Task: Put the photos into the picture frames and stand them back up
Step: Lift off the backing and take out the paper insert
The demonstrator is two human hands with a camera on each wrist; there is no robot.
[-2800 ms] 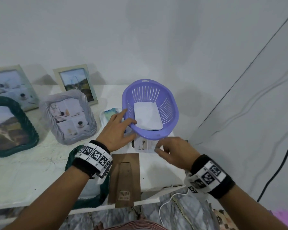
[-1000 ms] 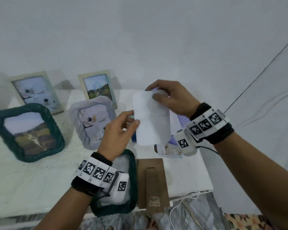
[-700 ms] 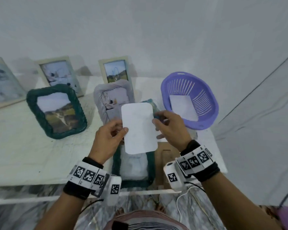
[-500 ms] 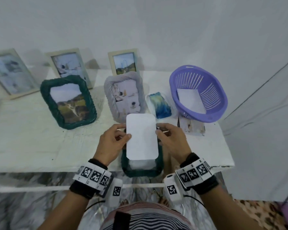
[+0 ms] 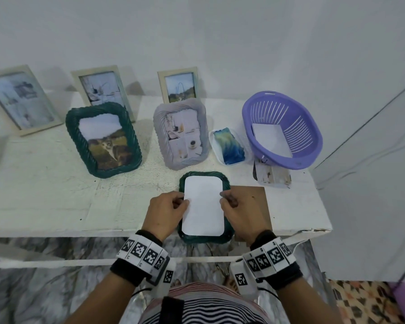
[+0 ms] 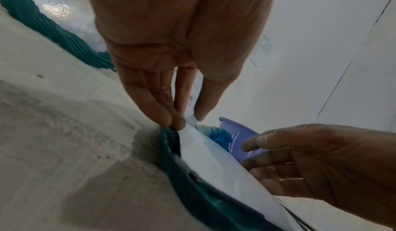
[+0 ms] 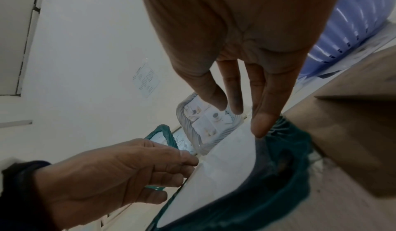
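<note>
We see the flat frame at the table's near edge, the photo over its opening, one hand at its nine o'clock and the other hand at three. A backing board lies under its three o'clock side. At twelve stands a frame; at ten another frame; at one the tray; at two the basket, paper inside.

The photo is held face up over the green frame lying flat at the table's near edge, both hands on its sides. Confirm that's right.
Not quite: the photo is face down, its blank white back showing in the head view. The rest holds: left hand and right hand hold its sides over the flat green frame.
</note>
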